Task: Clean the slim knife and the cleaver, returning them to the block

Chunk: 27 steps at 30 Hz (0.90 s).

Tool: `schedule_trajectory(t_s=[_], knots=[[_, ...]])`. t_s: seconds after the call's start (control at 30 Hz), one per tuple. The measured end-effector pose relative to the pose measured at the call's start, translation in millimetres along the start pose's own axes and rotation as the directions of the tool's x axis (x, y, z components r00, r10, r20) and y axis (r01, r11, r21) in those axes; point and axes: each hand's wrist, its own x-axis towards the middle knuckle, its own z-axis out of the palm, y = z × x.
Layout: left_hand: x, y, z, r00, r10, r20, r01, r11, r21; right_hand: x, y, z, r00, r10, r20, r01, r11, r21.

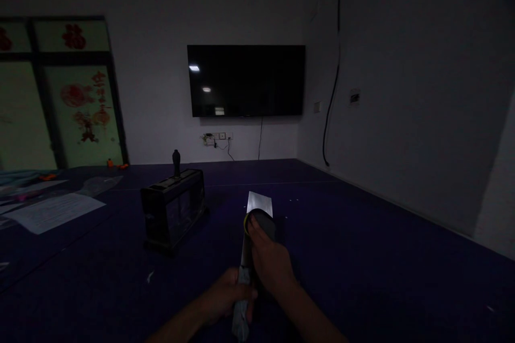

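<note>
Nearest the camera, a handle bound in pale grey wrapping (240, 317) belongs to a broad, flat, silvery metal knife (259, 202), which points away over a dark purple surface (362, 257). Far to the left of the knife, beyond it, stand dark-framed, pale green glazed doors (82, 112) bearing red Chinese characters and pictures. Nearer than these, still well left of the knife, white printed paper sheets (60, 210) lie spread, with small bright orange objects (110, 163) behind them. A torn white scrap (150, 277) lies left of the handle. Next comes an upright black box-shaped frame (185, 214) with clear-looking sides and a dark knob (176, 163) on top, near the knife but apart from it.

At the knife's handle, the left hand (231, 293) is curled firmly round the grey wrapping, its thumb laid across. Well beyond the knife, a wide black flat-screen television (247, 80) hangs above white wall sockets (222, 136). Over the middle of the knife's blade sits a dark grey round pad with a yellow rim (265, 222); the right hand (271, 260) holds it there, fingers stretched together across it, fingertips by the left rim, thumb hidden. Bare blade shows past these fingertips. To the knife's right, beyond it, a thick black cable (332, 96) hangs down the wall.
</note>
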Motion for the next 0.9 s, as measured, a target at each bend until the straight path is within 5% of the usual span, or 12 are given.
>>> schedule_trajectory(t_s=[0.2, 0.53, 0.9], knots=[[-4, 4, -0.5, 1.0, -0.006, -0.01, 0.007, 0.997, 0.072, 1, 4, 2, 0.999, 0.023, -0.031, -0.022, 0.999, 0.026], [0, 3, 1.9, 0.994, 0.021, -0.105, -0.029, 0.997, -0.073, 3, 9, 9, 0.992, 0.117, -0.041, -0.116, 0.993, 0.017], [-2, 7, 15.2, 0.983, 0.095, -0.159, -0.125, 0.974, -0.187, 0, 7, 9, 0.995, 0.072, -0.062, -0.078, 0.991, -0.106]])
